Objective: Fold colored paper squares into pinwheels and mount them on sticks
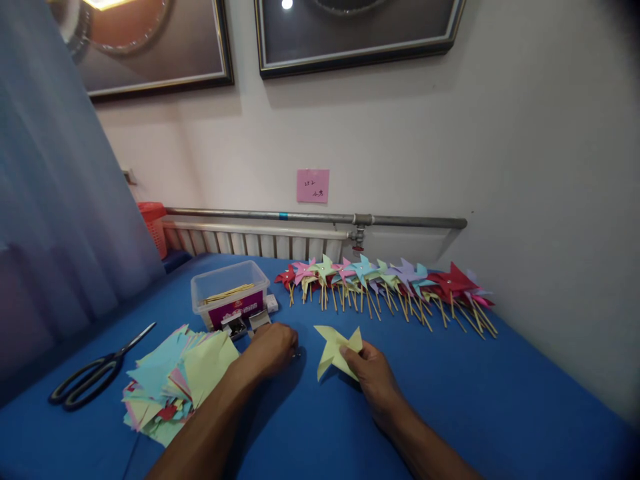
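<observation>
On blue cloth, right hand pinches a pointed yellow paper pinwheel — left hand curled, grip unclear.

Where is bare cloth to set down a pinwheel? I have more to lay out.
Free: the blue tabletop between the pinwheel row and the right hand. Crowded: paper stack, scissors and plastic box by the left hand.

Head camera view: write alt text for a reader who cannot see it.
A person's right hand pinches a folded pale-yellow paper pinwheel on a blue table, while the left hand rests closed beside a clear plastic box. A row of finished pinwheels on sticks lies by the wall; paper squares and scissors lie at left.
</observation>
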`<state>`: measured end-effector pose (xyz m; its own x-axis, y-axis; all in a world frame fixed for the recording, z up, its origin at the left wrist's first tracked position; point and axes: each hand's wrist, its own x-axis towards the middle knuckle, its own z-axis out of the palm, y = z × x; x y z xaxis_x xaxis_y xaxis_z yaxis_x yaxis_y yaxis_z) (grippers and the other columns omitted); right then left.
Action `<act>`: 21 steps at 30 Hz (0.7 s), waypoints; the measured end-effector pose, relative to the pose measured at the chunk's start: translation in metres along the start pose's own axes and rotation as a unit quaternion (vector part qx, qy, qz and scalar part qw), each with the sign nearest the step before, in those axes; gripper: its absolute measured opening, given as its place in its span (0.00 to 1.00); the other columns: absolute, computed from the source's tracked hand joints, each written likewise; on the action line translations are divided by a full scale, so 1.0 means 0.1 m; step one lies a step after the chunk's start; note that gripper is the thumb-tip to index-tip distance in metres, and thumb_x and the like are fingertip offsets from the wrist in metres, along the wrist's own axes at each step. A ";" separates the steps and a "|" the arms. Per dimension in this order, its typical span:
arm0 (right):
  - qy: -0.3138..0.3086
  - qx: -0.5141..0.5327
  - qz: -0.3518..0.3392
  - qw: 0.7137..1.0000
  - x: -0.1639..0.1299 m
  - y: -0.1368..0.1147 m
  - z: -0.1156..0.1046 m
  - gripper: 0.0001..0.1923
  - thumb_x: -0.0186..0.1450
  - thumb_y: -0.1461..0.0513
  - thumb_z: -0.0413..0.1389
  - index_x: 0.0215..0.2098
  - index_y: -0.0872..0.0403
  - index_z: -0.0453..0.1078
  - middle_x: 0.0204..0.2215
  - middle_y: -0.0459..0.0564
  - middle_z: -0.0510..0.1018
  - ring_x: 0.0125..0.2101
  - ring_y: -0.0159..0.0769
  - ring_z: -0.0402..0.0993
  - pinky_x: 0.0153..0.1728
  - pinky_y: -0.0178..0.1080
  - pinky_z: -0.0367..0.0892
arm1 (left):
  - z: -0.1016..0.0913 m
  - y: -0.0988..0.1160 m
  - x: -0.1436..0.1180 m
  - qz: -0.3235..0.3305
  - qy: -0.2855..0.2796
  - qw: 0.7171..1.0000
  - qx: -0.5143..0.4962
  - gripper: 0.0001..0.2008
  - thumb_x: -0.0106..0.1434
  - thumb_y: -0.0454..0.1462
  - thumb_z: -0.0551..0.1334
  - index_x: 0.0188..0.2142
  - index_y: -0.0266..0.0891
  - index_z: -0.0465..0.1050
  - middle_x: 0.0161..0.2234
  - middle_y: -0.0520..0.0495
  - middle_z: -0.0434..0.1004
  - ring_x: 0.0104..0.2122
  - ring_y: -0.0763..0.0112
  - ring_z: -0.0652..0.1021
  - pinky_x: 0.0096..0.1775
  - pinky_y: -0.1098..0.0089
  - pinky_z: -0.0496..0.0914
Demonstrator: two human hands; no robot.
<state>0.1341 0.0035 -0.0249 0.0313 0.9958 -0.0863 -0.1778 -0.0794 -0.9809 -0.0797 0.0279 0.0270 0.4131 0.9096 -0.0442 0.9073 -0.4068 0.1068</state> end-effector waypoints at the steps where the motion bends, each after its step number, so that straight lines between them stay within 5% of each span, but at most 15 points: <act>1: -0.002 0.001 0.000 1.000 -0.01 -0.01 0.00 0.24 0.50 0.50 0.66 0.39 0.57 0.78 0.28 0.52 0.84 0.29 0.47 0.80 0.30 0.40 0.71 | 0.00 0.00 0.00 0.001 0.002 1.000 0.003 0.12 0.60 0.34 0.57 0.38 0.42 0.79 0.39 0.42 0.81 0.41 0.59 0.79 0.40 0.66 0.68; 21: -0.019 0.011 -0.001 1.000 0.01 0.01 -0.01 0.23 0.52 0.51 0.66 0.40 0.57 0.78 0.29 0.52 0.84 0.30 0.46 0.80 0.32 0.40 0.71 | -0.04 0.09 -0.03 0.002 -0.010 0.998 0.055 0.14 0.59 0.33 0.54 0.37 0.37 0.79 0.39 0.35 0.81 0.40 0.51 0.81 0.39 0.60 0.71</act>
<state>0.1346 0.0043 -0.0261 -0.0054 0.9970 -0.0770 -0.1994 -0.0765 -0.9769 -0.0727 0.0222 0.0320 0.4169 0.9067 -0.0644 0.9085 -0.4179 -0.0018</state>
